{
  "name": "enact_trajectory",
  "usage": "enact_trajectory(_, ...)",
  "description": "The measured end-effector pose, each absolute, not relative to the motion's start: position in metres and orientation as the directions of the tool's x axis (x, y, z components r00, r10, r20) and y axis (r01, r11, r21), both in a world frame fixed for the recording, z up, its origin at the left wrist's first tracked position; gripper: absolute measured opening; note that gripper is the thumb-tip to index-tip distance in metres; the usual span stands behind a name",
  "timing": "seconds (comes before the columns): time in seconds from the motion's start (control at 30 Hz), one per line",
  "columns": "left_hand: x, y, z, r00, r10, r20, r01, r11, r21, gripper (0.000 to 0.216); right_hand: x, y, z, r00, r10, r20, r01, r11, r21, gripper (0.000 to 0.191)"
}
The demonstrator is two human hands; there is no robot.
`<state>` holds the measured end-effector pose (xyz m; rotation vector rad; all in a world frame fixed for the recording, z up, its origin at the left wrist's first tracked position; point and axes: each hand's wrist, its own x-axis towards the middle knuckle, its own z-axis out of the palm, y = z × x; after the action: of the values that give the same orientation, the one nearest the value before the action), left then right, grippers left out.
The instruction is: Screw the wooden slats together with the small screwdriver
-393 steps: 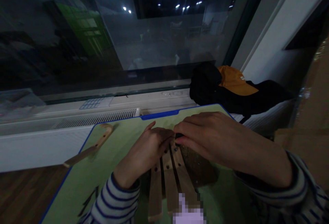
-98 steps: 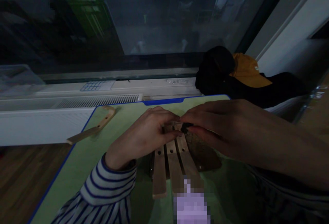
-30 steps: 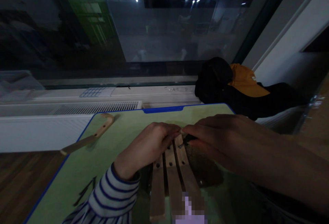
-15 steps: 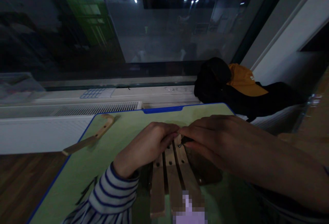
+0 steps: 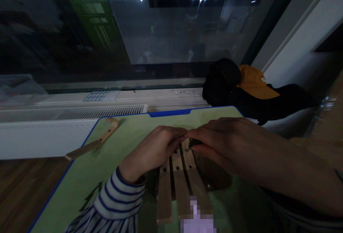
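Little changes over the last second. The left hand [image 5: 152, 151] and right hand [image 5: 225, 143] stay fingertip to fingertip over the far ends of the wooden slats [image 5: 177, 179], which lie side by side in the middle of the green worktop [image 5: 125, 129] on a dark brown board [image 5: 214, 176]. The left grip remains curled shut over the slat ends, pinning them. The right grip keeps thumb and forefinger pinched on a small dark part [image 5: 193, 142], whose pale tip touches the far end of the rightmost slat, just as half a second ago. The work holds at that one spot. A loose slat [image 5: 93, 142] stays untouched near the far left corner, and an orange cap [image 5: 253, 83] rests beyond the far right corner.
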<state>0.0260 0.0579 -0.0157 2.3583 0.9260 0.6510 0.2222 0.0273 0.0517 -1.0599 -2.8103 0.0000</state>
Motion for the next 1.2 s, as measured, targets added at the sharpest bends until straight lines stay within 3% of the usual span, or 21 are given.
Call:
enact_trajectory(0.3, 0.025, 0.057, -0.012, 0.638, 0.731, 0.244, 0.475, -0.623, 0.622, 0.022, 0.223, 0.028, 0.052, -0.708, 0.694, 0.132, 0.693, 0.719, -0.059, 0.015)
enact_trajectory(0.43, 0.019, 0.053, 0.002, 0.596, 0.765, 0.244, 0.533, -0.604, 0.593, 0.012, 0.223, 0.029, 0.052, -0.713, 0.690, 0.123, 0.688, 0.722, -0.065, 0.014)
enact_trajectory(0.7, 0.021, 0.044, 0.005, 0.601, 0.786, 0.145, 0.571, -0.549, 0.610, 0.007, 0.221, 0.032, 0.049, -0.709, 0.693, 0.134, 0.693, 0.719, -0.055, 0.017)
enact_trajectory(0.97, 0.033, 0.044, -0.003, 0.548, 0.800, 0.247, 0.575, -0.574, 0.583, 0.004, 0.221, 0.032, 0.047, -0.713, 0.684, 0.155, 0.690, 0.724, -0.018, 0.018)
enact_trajectory(1.1, 0.033, 0.045, -0.005, 0.555, 0.788, 0.268, 0.558, -0.591, 0.583, 0.010, 0.224, 0.032, 0.049, -0.732, 0.641, 0.229, 0.665, 0.746, 0.038, 0.029)
enact_trajectory(1.2, 0.033, 0.045, -0.006, 0.562, 0.780, 0.274, 0.546, -0.599, 0.586, 0.009, 0.225, 0.032, 0.052, -0.738, 0.626, 0.250, 0.647, 0.762, 0.001, 0.027)
